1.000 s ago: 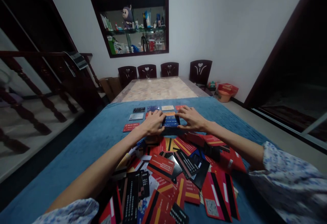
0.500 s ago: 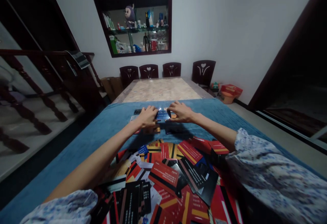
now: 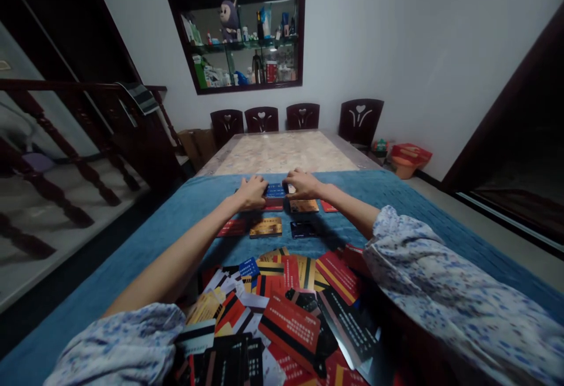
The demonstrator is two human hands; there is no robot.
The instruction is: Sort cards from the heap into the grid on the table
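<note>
White wall (image 3: 423,51) fills the background in front of you, and the long table (image 3: 286,151) runs toward it, its marbled far end bare and its near part under a blue cloth (image 3: 194,198). A dark wooden railing (image 3: 66,85) stands to your left. Set in the wall is a dark-framed display niche (image 3: 304,27) with glass shelves, where a purple plush toy (image 3: 229,19) sits among bottles and tubes. Four dark chairs with heart cut-outs stand beyond the table, the rightmost chair (image 3: 361,121) a little apart, and an orange bucket (image 3: 403,167) is on the floor to the right.

Nearest you lies a loose heap of bank cards (image 3: 288,326), overlapping, mostly red, black and gold. Past it, cards are laid in rows: in the nearest row a red card (image 3: 232,227), a gold card (image 3: 265,227) and a dark card (image 3: 304,229); behind them an orange card (image 3: 304,205) and others partly under your arms.

Your left hand (image 3: 254,193) and right hand (image 3: 302,185) are in the farthest row, fingers half curled, thumbs apart from them. Between them is a blue card (image 3: 275,191), left fingertips at its left end, right at its other end; you cannot tell whether either grips it.
</note>
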